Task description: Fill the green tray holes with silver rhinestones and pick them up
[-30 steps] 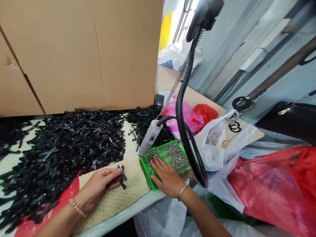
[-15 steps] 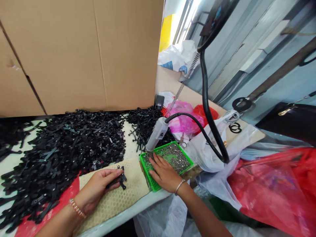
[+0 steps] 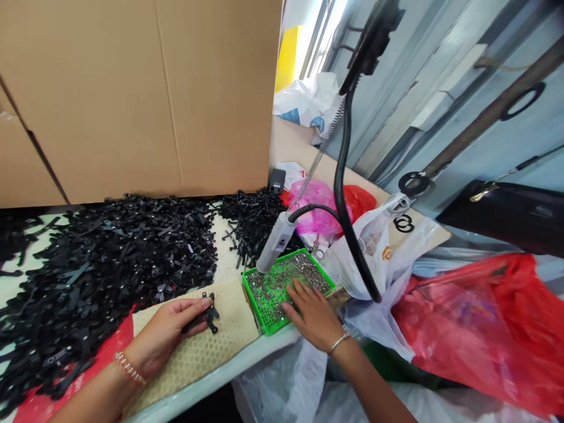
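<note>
Spread and unclenched, the right hand (image 3: pixel 314 314) lies palm down over the near right side of a green tray (image 3: pixel 266 328) holding small metal bits (image 3: pixel 304 267), its base showing through in places, while the left hand (image 3: pixel 170 327) pinches black parts (image 3: pixel 213 312) above a mat (image 3: pixel 220 346) just left of the tray. Over the tray's back edge slants a grey tool (image 3: pixel 274 244), and a large heap (image 3: pixel 145 247) of similar parts covers the table (image 3: pixel 224 241). Beyond stand a carton (image 3: pixel 123 100) and, rightward, pink (image 3: pixel 315 205), white and red bags near a wall (image 3: pixel 399 44).
</note>
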### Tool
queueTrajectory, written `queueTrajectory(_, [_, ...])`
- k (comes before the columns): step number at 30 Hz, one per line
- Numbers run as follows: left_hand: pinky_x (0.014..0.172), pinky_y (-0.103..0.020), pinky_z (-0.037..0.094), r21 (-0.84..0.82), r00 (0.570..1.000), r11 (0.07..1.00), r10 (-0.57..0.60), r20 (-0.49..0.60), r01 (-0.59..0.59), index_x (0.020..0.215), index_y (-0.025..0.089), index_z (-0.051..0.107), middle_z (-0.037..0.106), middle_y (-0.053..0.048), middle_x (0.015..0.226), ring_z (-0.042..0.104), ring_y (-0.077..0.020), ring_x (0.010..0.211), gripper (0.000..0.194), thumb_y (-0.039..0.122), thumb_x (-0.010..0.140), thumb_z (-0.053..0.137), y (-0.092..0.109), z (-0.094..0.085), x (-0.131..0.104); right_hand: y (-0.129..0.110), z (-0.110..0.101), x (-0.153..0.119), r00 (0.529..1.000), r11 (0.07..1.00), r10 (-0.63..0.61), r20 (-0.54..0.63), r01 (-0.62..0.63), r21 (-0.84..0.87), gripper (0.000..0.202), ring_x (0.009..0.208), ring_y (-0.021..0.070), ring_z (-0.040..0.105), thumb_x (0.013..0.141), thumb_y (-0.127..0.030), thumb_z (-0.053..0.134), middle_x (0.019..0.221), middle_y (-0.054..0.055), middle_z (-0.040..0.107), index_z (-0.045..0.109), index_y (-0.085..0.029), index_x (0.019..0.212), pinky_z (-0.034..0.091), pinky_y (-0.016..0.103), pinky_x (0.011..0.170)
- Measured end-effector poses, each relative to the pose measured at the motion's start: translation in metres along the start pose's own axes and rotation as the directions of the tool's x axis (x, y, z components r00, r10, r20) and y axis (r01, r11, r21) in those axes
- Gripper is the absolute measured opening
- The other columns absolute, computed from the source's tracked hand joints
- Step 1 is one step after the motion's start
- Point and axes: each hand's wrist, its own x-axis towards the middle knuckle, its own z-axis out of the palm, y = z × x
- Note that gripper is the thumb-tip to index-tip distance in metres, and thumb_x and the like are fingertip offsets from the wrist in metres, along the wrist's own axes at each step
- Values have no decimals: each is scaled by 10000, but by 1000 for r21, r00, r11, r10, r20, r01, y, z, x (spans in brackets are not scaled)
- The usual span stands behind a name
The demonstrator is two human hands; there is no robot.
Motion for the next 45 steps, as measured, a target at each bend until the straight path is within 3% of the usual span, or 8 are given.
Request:
queueTrajectory(6, [752,-186,565,-13,1000,1000,-2,-22,2,802,134,752,703,-89,942,632,-185,870,513,436,429,932,3,3,-3,-21,6,3,983,982,-183,33,181,59,629,1425,242,177,949,-584,228,1538,71,195,304,-231,1464,185,441,1149])
queueTrajectory(13, [664,-161,555,10,999,1000,25,-40,-24,752,141,744,703,-64,822,631,-160,774,469,433,435,928,5,7,-4,10,1,53,996,996,74,-53,-71,44,645,1417,292,187,949,-518,329,1534,141,180,313,-120,1456,196,471,1145])
queueTrajectory(21, [686,-166,553,33,999,999,22,-48,-20,831,126,746,703,-93,907,634,-170,809,561,496,444,914,0,5,-1,-14,34,36,954,960,-266,-136,274,49,594,1413,237,218,959,-499,308,1532,89,227,325,-171,1455,218,434,1150])
queueTrajectory(25, [670,-167,557,5,998,1000,9,-68,-9,753,135,748,698,-72,839,624,-158,764,604,512,318,931,5,8,-6,33,28,46,970,996,-67,-234,77,37,639,1406,278,230,938,-515,336,1536,128,202,336,-131,1448,233,460,1141])
queueTrajectory(30, [689,-166,558,2,997,1000,-24,-73,24,794,131,755,698,-87,905,630,-179,835,657,519,293,930,8,9,-6,73,18,69,947,997,67,-315,-74,-8,625,1359,267,321,930,-415,342,1456,191,367,373,-4,1400,255,402,1137])
queueTrajectory(35, [699,-167,563,-4,998,1000,-17,-67,16,795,132,756,699,-88,912,630,-182,846,656,522,296,929,7,9,-5,45,19,71,935,982,170,-311,-186,-22,569,1252,308,423,912,-380,388,1338,223,469,458,-2,1331,314,417,1084])
queueTrajectory(41, [692,-166,569,-16,997,1000,-12,-73,10,799,130,757,700,-91,914,631,-182,839,649,505,300,935,6,8,-6,12,8,39,957,999,-19,-290,10,-31,501,1295,268,392,936,-338,353,1385,168,459,450,-87,1359,305,405,1094])
queueTrajectory(45, [699,-174,575,-35,998,999,-14,-57,12,782,124,756,703,-98,916,634,-190,848,581,437,332,951,7,9,-6,26,-6,26,938,966,223,-265,-249,-68,501,1224,294,474,944,-326,372,1335,199,503,461,-37,1343,367,394,1038])
